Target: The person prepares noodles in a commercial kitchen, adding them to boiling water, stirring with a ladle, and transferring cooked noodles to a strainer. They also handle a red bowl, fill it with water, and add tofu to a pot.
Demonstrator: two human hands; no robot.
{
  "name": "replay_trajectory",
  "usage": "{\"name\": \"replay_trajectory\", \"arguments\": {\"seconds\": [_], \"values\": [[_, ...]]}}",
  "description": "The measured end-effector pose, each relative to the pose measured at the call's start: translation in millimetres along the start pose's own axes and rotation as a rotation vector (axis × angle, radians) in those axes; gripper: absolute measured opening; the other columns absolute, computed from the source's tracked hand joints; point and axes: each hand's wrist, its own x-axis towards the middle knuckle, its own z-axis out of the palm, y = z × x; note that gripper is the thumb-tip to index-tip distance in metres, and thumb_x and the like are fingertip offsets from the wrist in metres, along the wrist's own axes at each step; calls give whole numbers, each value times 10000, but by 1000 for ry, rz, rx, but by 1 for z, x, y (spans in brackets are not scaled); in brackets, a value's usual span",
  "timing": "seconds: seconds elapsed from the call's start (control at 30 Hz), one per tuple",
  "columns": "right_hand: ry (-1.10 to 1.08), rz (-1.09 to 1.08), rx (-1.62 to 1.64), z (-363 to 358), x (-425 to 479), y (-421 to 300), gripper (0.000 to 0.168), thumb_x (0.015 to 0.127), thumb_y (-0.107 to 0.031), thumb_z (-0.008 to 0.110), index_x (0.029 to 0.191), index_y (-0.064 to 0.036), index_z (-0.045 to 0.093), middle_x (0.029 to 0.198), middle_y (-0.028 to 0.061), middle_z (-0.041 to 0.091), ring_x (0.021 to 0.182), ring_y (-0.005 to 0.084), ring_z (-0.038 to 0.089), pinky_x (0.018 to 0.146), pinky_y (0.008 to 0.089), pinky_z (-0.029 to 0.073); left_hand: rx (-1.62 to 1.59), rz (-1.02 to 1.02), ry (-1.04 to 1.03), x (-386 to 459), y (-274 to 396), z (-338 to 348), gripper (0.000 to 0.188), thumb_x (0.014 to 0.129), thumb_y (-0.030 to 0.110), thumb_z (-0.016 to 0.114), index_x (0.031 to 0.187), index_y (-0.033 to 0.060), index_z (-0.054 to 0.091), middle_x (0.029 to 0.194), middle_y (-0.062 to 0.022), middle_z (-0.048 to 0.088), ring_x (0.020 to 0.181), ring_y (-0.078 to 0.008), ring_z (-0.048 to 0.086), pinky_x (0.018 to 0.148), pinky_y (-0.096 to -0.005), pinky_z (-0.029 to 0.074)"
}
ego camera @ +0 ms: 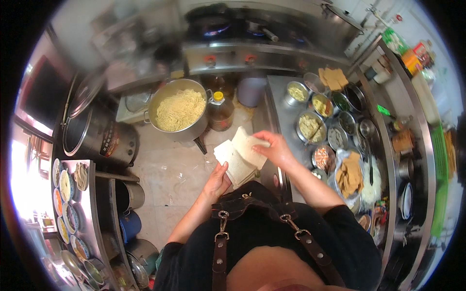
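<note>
Just in front of my apron, my left hand (pixel 218 179) holds a stack of thin, pale, flat square sheets (pixel 236 165), possibly tofu skin or dough, from below and the side. With thumb and fingers, my right hand (pixel 273 148) grips one pale sheet (pixel 249 147) lying at a slant over the stack; that sheet is partly lifted and still overlaps the others. Beyond my hands, a large metal pot (pixel 178 134) full of yellow noodles (pixel 182 109) stands beside a big plastic jug with a yellow cap (pixel 221 112).
On the steel counter (pixel 280 94) at right stand several metal bowls of chopped food and a lined bowl of brown sheets (pixel 349 174). A gas stove (pixel 233 58) with lit burners spans the far side. Filled bowls (pixel 71 218) and a large steel boiler (pixel 109 134) are at left.
</note>
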Motion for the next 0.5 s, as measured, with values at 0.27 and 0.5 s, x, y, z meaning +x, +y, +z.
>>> {"name": "replay_trajectory", "arguments": {"seconds": [0.27, 0.5], "values": [[5, -199, -182, -81, 219, -6, 286, 732, -42, 655, 1016, -55, 628, 901, 86, 673, 859, 144, 634, 777, 267, 484, -180, 130, 105, 82, 78, -36, 467, 936, 245, 481, 1334, 54, 326, 1328, -107, 440, 1227, -253, 424, 1048, -435, 315], [105, -541, -599, -121, 443, -45, 249, 765, -130, 590, 1008, -79, 615, 915, 157, 640, 851, 328, 615, 742, 379, 486, -175, 322, 236, 149, 147, -19, 532, 914, 275, 521, 1338, 26, 316, 1331, -103, 435, 1230, -249, 416, 1057, -424, 302]]}}
